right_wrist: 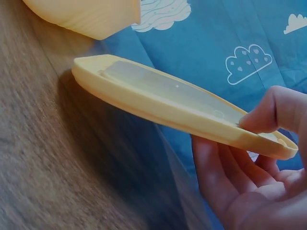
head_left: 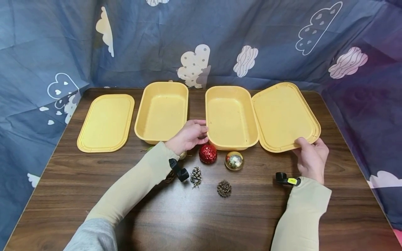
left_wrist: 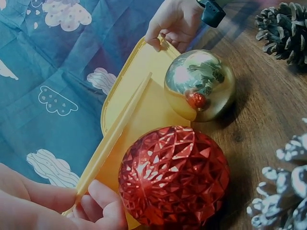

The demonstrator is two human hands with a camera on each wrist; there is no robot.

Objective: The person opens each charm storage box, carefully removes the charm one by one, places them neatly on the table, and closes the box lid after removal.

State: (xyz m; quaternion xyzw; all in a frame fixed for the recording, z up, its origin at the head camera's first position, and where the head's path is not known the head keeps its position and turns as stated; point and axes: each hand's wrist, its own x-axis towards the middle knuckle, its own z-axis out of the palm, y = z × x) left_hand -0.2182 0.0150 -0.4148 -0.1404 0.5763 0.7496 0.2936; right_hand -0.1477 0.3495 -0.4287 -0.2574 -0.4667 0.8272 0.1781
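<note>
My left hand [head_left: 190, 135] pinches the left rim of a yellow plastic container [head_left: 232, 122], thumb and fingers on either side of its wall in the left wrist view. My right hand [head_left: 312, 157] grips the near right corner of a yellow lid [head_left: 284, 118], thumb on top and fingers underneath. In the right wrist view the lid [right_wrist: 177, 108] is tilted, with a shadow on the table below. Just below the left hand sits a red faceted ball ornament [head_left: 208, 153]. A shiny gold ball ornament [head_left: 234, 160] is in front of the container.
Left of the held container stands a second yellow container [head_left: 164, 115], with another yellow lid [head_left: 106, 122] flat beside it. A brown pine cone [head_left: 224, 188] and a white-tipped one [head_left: 196, 176] lie nearer on the wooden table [head_left: 251, 219]. My left forearm partly covers other small ornaments.
</note>
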